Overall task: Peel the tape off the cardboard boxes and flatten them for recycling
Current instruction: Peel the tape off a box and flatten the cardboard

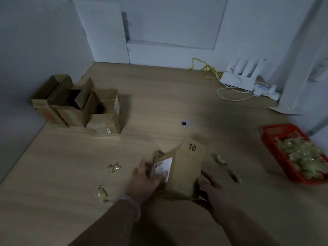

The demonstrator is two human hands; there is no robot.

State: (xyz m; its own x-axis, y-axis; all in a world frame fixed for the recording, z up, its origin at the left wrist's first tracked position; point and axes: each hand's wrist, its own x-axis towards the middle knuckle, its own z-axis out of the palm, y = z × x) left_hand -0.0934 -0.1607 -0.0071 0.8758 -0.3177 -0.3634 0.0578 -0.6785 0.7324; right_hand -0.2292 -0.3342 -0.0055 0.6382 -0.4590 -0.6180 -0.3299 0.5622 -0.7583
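Note:
A small brown cardboard box (pixel 186 167) marked "10", with a white label on its left face, sits on the wooden table near the front. My left hand (pixel 145 180) grips its left side, thumb on the label. On the right, my right hand (pixel 209 187) holds the box's lower corner. Crumpled pieces of peeled tape (pixel 113 168) lie on the table on both sides of the box. Several opened cardboard boxes (pixel 79 105) stand in a group at the back left.
A red plastic basket (pixel 276 137) full of crumpled tape stands at the right edge. A white router (pixel 239 77) with yellow and white cables and a power strip is at the back right. A round cable hole (pixel 185 123) is in the table's middle.

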